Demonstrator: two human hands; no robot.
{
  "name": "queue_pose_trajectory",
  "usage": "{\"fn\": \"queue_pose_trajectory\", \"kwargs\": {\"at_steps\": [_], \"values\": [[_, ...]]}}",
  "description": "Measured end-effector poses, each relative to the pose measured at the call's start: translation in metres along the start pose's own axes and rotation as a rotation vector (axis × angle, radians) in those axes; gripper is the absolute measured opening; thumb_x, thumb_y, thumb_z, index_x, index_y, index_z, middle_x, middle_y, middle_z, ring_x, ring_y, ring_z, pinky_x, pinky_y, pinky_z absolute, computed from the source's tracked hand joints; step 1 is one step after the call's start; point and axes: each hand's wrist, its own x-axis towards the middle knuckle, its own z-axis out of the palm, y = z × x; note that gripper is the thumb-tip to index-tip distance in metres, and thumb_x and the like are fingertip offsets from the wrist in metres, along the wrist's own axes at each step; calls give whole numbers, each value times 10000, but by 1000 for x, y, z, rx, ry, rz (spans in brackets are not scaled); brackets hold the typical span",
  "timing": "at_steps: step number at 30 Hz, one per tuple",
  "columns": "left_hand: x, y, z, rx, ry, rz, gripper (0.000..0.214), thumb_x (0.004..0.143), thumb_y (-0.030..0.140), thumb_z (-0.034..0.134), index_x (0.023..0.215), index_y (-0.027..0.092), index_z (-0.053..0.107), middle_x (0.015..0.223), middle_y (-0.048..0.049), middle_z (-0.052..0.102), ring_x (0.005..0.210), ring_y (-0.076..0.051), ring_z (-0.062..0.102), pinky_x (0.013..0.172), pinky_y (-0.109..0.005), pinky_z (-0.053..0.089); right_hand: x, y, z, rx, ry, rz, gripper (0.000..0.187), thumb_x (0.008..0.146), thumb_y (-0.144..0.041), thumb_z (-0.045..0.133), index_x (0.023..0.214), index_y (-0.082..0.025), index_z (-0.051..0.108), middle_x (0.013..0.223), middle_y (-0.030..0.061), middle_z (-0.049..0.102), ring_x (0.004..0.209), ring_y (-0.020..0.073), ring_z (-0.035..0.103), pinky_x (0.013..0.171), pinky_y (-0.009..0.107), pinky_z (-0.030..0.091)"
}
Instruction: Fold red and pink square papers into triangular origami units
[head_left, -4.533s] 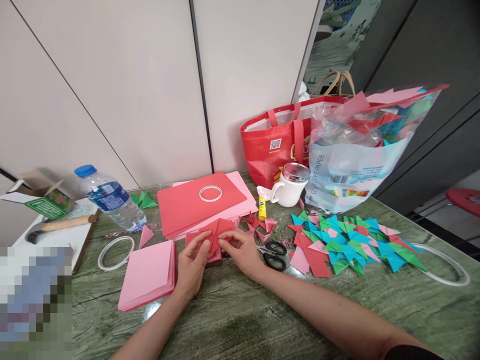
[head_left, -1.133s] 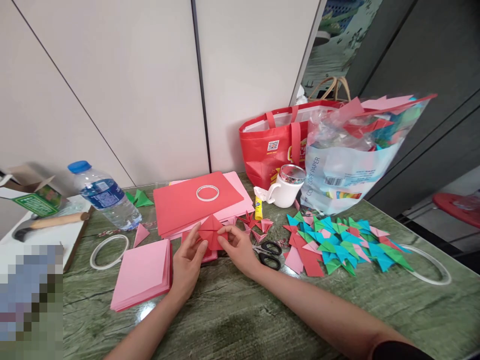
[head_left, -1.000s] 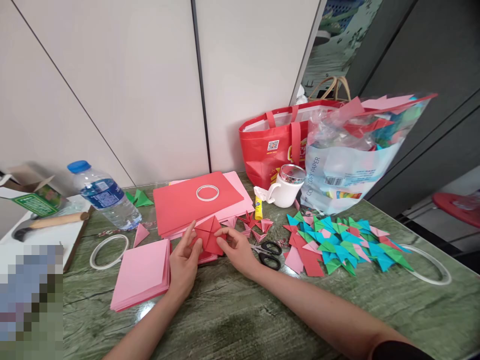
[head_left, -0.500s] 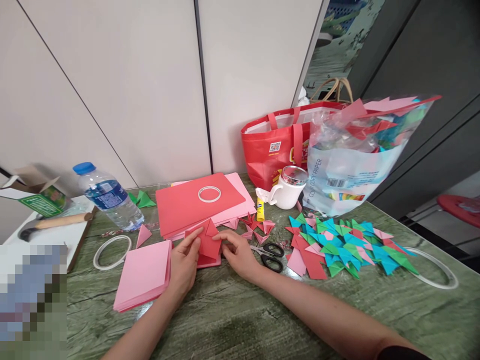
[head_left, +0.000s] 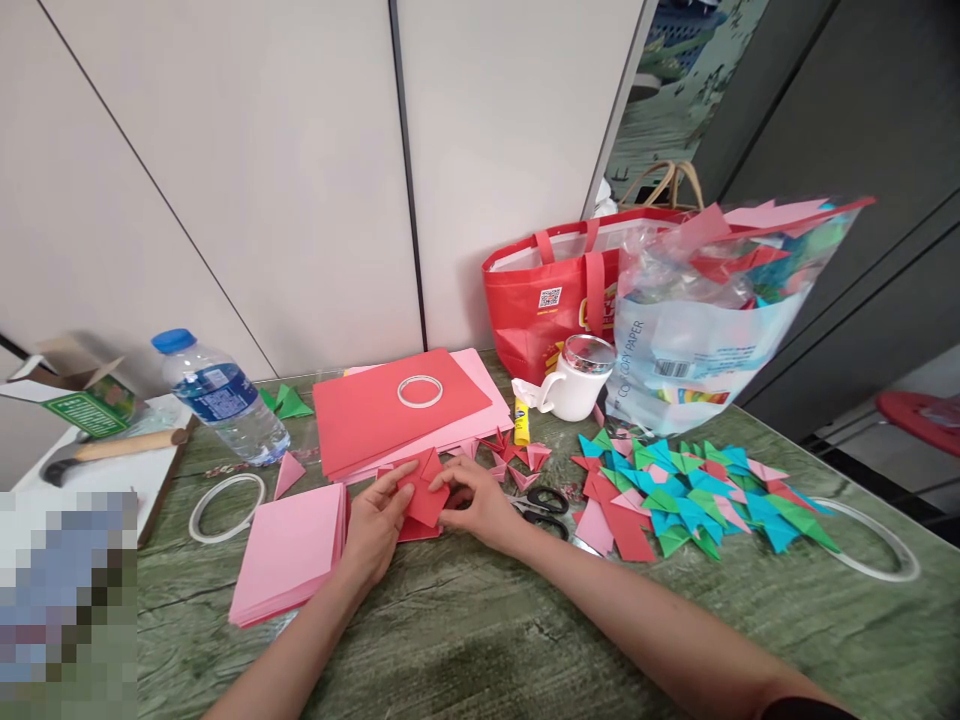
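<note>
Between my two hands is a folded piece of red paper (head_left: 427, 490). My left hand (head_left: 379, 520) pinches its left side, thumb on the front. The fingers of my right hand (head_left: 480, 505) are closed on its right edge. Beneath it lies more red paper, mostly covered. A stack of pink paper squares (head_left: 292, 550) sits left of my left hand. Behind my hands are red sheets (head_left: 375, 410) on pink ones, topped by a roll of white tape (head_left: 420, 391). Black-handled scissors (head_left: 547, 503) lie beside my right hand, near small folded red and pink pieces (head_left: 517, 455).
A heap of folded coloured paper (head_left: 682, 490) covers the right side of the table. Behind it stand a white mug (head_left: 577, 385), a glue stick (head_left: 521, 425), a red bag (head_left: 529, 320) and a plastic bag of folded pieces (head_left: 697, 350). At left are a water bottle (head_left: 225, 400) and a tape roll (head_left: 196, 520).
The red paper has tilted and shifted slightly right and down in my hands. My right hand's fingers have closed in on its right edge. The camera view has shifted slightly.
</note>
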Motion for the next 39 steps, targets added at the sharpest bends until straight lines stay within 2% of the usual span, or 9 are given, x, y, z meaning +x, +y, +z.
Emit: {"fn": "queue_pose_trajectory", "kwargs": {"at_steps": [5,8,14,18,22,24,28,34,39], "values": [[1,0,-1,-39,-49,-5,437,570,217,776,993,157,683,1020,-114,689,952,-251,631,797,-356,524,3,4,-1,67,1,41,179,613,-156,720,780,-211,684,889,24,514,699,134,553,558,237,500],[2,-1,-2,-1,-43,0,440,577,218,771,1002,154,676,1014,-111,691,934,-244,636,787,-348,524,5,6,-4,109,-28,51,113,655,-234,710,766,-216,701,870,21,524,707,134,555,580,244,495],[0,1,-1,23,-73,-42,503,566,209,775,1053,165,654,994,-88,692,870,-211,644,752,-321,527,7,7,-11,114,-123,42,274,567,-339,784,796,-209,709,853,9,501,675,124,541,531,226,468],[-1,1,-2,-15,-79,-31,464,575,185,774,1028,183,674,946,-61,692,820,-161,630,722,-252,511,7,3,-9,86,-47,21,246,577,-369,780,739,-199,706,810,9,517,630,118,520,487,217,425],[-2,1,-1,-26,-78,-39,433,587,187,772,1011,186,685,831,-35,694,756,-134,614,712,-238,495,6,-1,-5,4,88,-23,189,667,-377,722,647,-193,683,739,17,588,698,153,552,594,258,433],[-3,3,0,-50,-74,-41,393,600,206,765,987,187,695,877,-47,694,822,-159,616,766,-273,493,6,-3,-4,-14,135,-25,200,693,-367,704,621,-185,664,704,17,610,692,155,558,639,273,434],[-5,4,3,-16,-81,-25,402,607,217,760,1003,205,689,1037,-58,668,995,-199,576,862,-305,461,5,-4,-2,12,196,17,208,656,-348,728,593,-169,642,679,22,625,657,151,559,619,262,435],[-4,0,1,71,-53,16,447,605,240,758,1041,201,669,1085,-60,653,1006,-214,570,886,-340,447,5,1,2,205,173,199,208,627,-345,734,621,-169,623,572,-3,618,529,137,561,550,260,466],[-5,-1,2,103,-77,47,491,577,208,773,1055,213,661,1124,-55,647,1079,-222,539,914,-331,427,4,1,2,152,205,193,197,648,-322,723,618,-166,605,569,0,614,534,142,566,549,263,470]]}}
